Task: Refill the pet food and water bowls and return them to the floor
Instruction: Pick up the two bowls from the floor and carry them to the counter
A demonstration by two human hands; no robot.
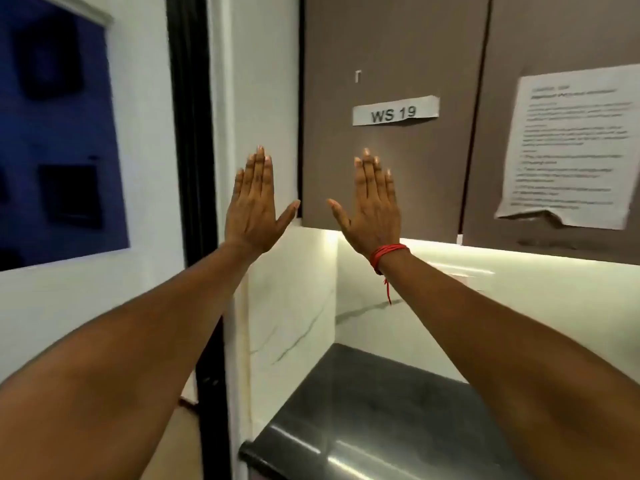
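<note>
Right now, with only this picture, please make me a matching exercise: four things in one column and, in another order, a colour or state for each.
Things:
1. label
2. printed sheet
3. thread
4. counter

Descriptions:
A. dark and glossy
B. red, with one end hanging down
C. white, lower edge torn
D. reads WS 19

Pairs: 1-D, 2-C, 3-B, 4-A

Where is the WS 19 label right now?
In the head view the WS 19 label sits right of centre on the brown cabinet door, above the right hand and left of the printed sheet.
</note>
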